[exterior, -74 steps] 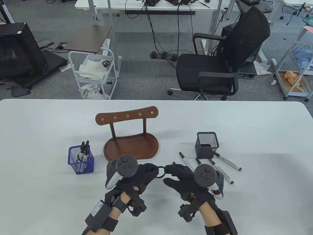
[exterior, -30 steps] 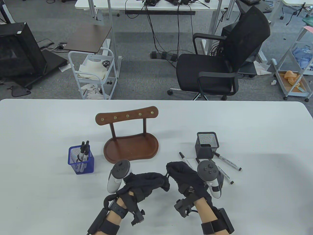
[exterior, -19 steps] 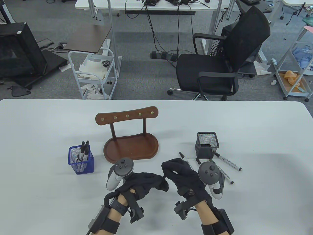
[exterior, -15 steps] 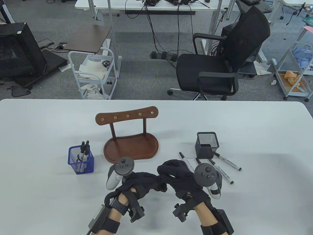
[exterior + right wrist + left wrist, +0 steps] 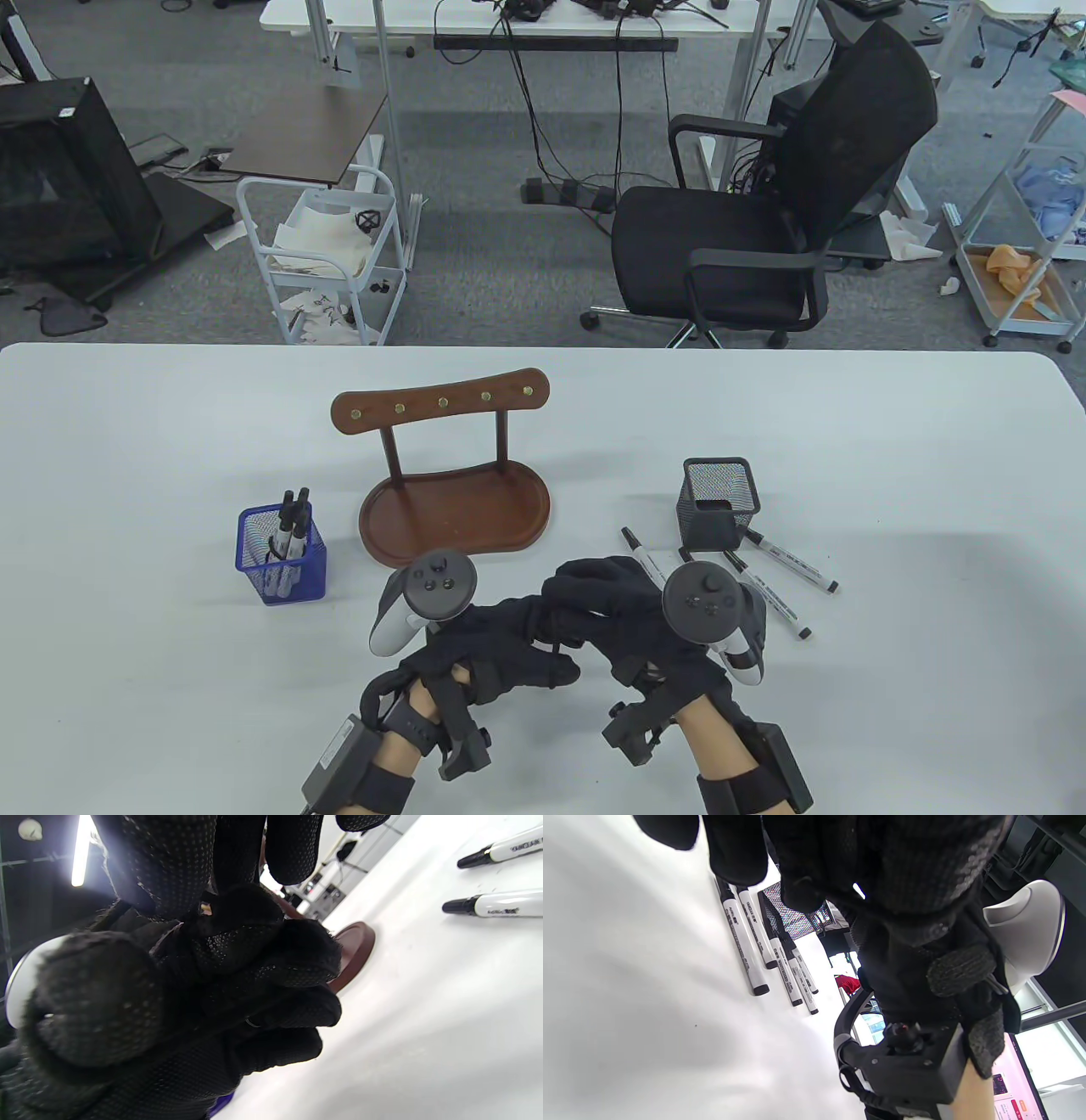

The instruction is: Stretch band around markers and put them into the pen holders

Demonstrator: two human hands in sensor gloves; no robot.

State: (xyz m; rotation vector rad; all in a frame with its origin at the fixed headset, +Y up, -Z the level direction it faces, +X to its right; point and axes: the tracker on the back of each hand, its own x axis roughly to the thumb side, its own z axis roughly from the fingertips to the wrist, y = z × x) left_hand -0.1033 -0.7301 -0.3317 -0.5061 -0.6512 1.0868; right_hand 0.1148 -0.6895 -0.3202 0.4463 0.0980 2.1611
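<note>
My two gloved hands meet fingertip to fingertip near the table's front edge. My left hand [image 5: 501, 645] has curled fingers, and my right hand [image 5: 607, 594] reaches over them from the right. Between them only a thin black strand of the band [image 5: 556, 637] shows; both hands pinch it and the rest is hidden in the gloves. Several loose markers [image 5: 768, 594] [image 5: 742, 942] [image 5: 505, 905] lie right of my right hand, beside the black mesh holder [image 5: 717, 501]. The blue mesh holder [image 5: 280, 556] at the left holds a bundle of markers.
A brown wooden stand [image 5: 454, 505] with a tray base and a pegged top rail sits just beyond my hands, between the two holders. An office chair [image 5: 764, 212] and a white cart [image 5: 327, 255] stand on the floor past the table's far edge.
The hands have closed in on each other. The open loop of band stretched between them earlier has shrunk to a short strand, and my right hand has shifted left over my left fingers.
</note>
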